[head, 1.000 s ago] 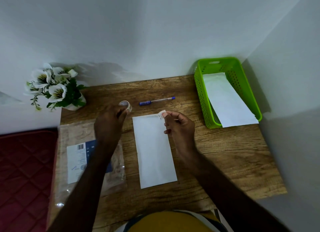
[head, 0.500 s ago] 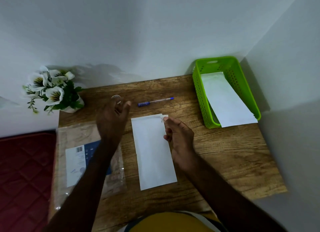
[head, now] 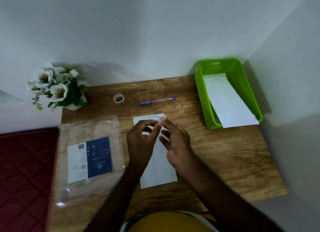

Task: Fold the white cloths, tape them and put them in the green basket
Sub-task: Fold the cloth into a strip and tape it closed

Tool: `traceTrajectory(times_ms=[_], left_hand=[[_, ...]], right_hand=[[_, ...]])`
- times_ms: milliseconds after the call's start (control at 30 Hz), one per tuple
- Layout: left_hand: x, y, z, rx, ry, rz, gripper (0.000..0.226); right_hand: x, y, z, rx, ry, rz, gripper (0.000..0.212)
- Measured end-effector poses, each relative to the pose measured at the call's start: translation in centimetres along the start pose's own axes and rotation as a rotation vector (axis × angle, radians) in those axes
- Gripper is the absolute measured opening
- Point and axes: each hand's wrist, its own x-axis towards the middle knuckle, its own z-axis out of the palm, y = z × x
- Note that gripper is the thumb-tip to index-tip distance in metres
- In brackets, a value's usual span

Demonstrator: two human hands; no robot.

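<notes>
A folded white cloth lies lengthwise on the wooden table in front of me. Both hands hover over its far end. My left hand and my right hand together pinch a small strip of clear tape at the cloth's far right corner. The roll of tape stands by itself further back. The green basket sits at the table's back right corner with another folded white cloth in it, its near end sticking out over the rim.
A blue pen lies behind the cloth. A clear plastic package with a blue and white label covers the table's left side. A pot of white flowers stands at the back left. A dark red mattress borders the table's left edge.
My left hand put the tape roll down at the back of the table and came back to the cloth's far corner, where it now joins my right hand on the tape strip.
</notes>
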Motion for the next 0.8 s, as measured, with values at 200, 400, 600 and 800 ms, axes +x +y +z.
traceTrajectory(times_ms=[200,400,600,800], left_hand=[[0.5,-0.7,-0.2,0.029,-0.014,0.012,0.019],[2.2,-1.8,-0.8,0.178,-0.095,0.105,0.014],[5.8,-2.0,-1.7,0.445,-0.314,0.229,0.023],[8.7,-1.7,-0.4,0.590,-0.357,0.321,0.024]], right_hand=[[-0.2,0.7,-0.1,-0.024,0.011,0.003,0.021],[0.3,1.0,-0.1,-0.101,0.098,0.022,0.034],[1.7,1.5,0.1,-0.251,0.139,0.018,0.027],[3.5,1.2,0.9,-0.315,0.191,-0.055,0.025]])
